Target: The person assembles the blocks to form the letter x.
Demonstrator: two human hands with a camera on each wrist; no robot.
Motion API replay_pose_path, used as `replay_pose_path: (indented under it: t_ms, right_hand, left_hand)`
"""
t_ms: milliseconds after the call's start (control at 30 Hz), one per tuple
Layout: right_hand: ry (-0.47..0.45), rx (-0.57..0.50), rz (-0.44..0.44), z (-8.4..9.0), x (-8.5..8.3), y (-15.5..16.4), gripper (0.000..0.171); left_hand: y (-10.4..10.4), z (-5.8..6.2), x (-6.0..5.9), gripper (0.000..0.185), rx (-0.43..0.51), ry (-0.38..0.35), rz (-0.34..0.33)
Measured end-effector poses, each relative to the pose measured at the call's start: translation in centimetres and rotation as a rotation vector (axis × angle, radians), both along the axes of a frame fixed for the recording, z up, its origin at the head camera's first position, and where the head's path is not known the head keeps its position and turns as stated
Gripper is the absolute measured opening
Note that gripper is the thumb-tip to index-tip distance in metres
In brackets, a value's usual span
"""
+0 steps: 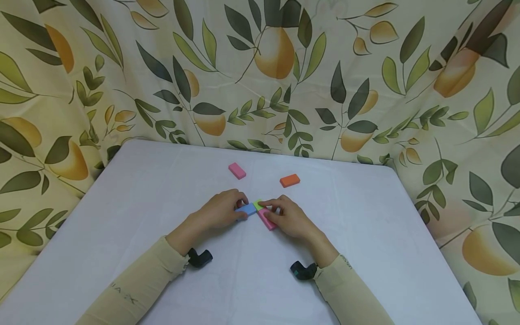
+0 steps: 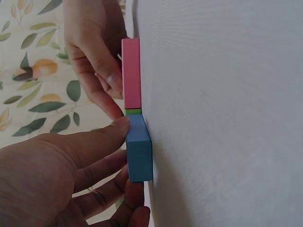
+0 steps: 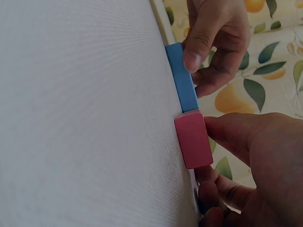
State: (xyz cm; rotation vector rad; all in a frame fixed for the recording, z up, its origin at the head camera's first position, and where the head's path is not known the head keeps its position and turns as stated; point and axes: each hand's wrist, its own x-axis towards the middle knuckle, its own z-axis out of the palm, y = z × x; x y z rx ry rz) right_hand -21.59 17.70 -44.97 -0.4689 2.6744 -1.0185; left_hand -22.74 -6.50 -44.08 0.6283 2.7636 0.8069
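A blue block (image 1: pixel 249 209), a small green block (image 1: pixel 257 206) and a pink block (image 1: pixel 266 221) meet end to end on the table, forming a bent shape in the head view. My left hand (image 1: pixel 215 211) pinches the blue block, thumb on the near side and fingers on the far side. Around the pink block, the thumb and fingers of my right hand (image 1: pixel 293 220) close, with the index fingertip at the green block. In the left wrist view, only a thin strip of the green block (image 2: pixel 133 111) shows between blue and pink.
Farther back on the white-covered table (image 1: pixel 195 180) lie another pink block (image 1: pixel 237 170) and an orange block (image 1: pixel 290 180). A curtain (image 1: pixel 252 113) with fruit and leaf prints hangs behind the table and at its sides.
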Motion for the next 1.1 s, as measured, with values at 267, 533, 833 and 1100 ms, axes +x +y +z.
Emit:
replay_pose_path:
  t_ms: [267, 533, 833, 1100]
  right_hand:
    - [-0.004, -0.008, 0.000, 0.10, 0.08, 0.04, 0.031]
    - [0.004, -0.006, -0.003, -0.11, 0.03, 0.05, 0.031]
    - [-0.001, -0.004, -0.009, -0.05, 0.01, -0.06, 0.031]
    - [0.004, -0.004, -0.013, -0.07, -0.01, -0.02, 0.031]
  left_hand:
    - [0.11, -0.01, -0.10, 0.037, -0.005, 0.001, -0.005]
    - [0.24, 0.13, 0.00, 0.038, -0.003, -0.020, 0.004]
    - [0.21, 0.00, -0.01, 0.038, -0.007, -0.024, 0.005]
    - [0.22, 0.13, -0.01, 0.038, -0.007, -0.018, -0.001]
